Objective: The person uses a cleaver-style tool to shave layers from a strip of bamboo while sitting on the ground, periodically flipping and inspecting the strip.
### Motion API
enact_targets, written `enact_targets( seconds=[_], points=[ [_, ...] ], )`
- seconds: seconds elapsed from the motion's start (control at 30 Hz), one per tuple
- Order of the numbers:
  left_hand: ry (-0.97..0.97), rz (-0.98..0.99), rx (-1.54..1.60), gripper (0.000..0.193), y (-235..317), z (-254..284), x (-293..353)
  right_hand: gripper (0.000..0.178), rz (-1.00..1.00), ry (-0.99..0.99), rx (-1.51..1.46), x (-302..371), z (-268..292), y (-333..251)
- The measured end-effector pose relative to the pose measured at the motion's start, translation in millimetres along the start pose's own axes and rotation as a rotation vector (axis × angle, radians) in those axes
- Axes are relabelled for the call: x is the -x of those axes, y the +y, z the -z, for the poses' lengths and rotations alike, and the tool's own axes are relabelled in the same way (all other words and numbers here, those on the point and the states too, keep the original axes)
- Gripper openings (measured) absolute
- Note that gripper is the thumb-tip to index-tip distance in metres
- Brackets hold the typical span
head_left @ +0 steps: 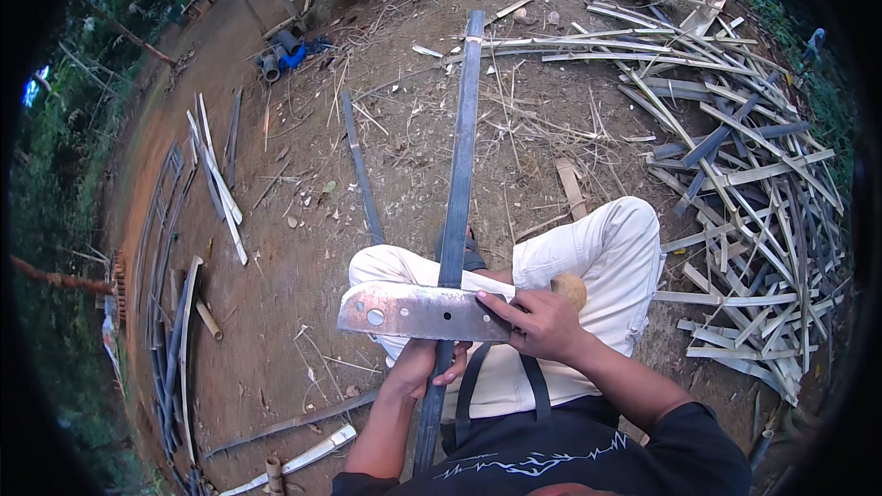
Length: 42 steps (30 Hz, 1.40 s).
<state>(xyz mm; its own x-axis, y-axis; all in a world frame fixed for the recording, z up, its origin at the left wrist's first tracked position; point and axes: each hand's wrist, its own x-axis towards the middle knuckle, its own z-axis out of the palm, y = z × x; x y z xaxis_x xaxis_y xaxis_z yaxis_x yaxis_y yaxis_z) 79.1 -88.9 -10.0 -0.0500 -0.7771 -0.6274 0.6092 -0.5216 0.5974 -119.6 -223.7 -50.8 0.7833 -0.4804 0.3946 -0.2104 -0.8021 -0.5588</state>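
You're outdoors on bare earth (276, 312); your left grip (418, 366) clasps a strip (457, 174), crossed just beyond by the knife (413, 312) your right grip (547, 323) clutches.

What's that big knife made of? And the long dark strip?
The big knife looks like metal, maybe steel: a flat, dull grey blade with brownish patches. Its tan, rounded handle end may be wood. The long dark strip is probably bamboo, smoothish, with a joint-like band near its far end.

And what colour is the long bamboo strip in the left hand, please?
The bamboo strip is dark bluish grey; it shows best in the head view.
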Motion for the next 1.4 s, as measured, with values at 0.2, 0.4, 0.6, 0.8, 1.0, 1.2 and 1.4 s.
enact_targets(
  seconds=[0.2, 0.4, 0.6, 0.8, 1.0, 1.2, 1.4],
  points=[
    [0.022, -0.015, -0.052, 0.058, 14.2, -10.7, -7.3, 0.067, -0.320, 0.193, -0.302, 1.2, -15.9, -4.6],
    [0.044, -0.179, -0.079, 0.058, 56.7, -21.7, -20.5, 0.048, -0.748, 0.266, -0.728, -31.5, -7.2, -21.8],
    [0.019, -0.524, -0.019, 0.056, 119.0, -39.3, -30.9, 0.061, -0.847, 0.205, -1.094, -41.8, -8.6, -53.1],
    [0.071, -0.919, -0.031, 0.056, 159.4, -52.3, -27.0, 0.072, -0.820, -0.041, -1.133, -46.5, -0.1, -58.7],
    [0.153, -1.108, -0.010, 0.055, 162.2, -53.7, -8.5, 0.062, -0.703, -0.152, -1.092, -54.6, 8.0, -46.1],
    [0.220, -1.185, -0.011, 0.054, 157.5, -58.5, -7.3, 0.054, -0.653, -0.191, -1.055, -60.4, -0.2, -43.3],
    [0.278, -1.133, -0.545, 0.070, 163.5, -33.7, 13.9, 0.065, -0.620, -0.028, -0.850, -65.0, 5.2, -28.5]
  ],
)
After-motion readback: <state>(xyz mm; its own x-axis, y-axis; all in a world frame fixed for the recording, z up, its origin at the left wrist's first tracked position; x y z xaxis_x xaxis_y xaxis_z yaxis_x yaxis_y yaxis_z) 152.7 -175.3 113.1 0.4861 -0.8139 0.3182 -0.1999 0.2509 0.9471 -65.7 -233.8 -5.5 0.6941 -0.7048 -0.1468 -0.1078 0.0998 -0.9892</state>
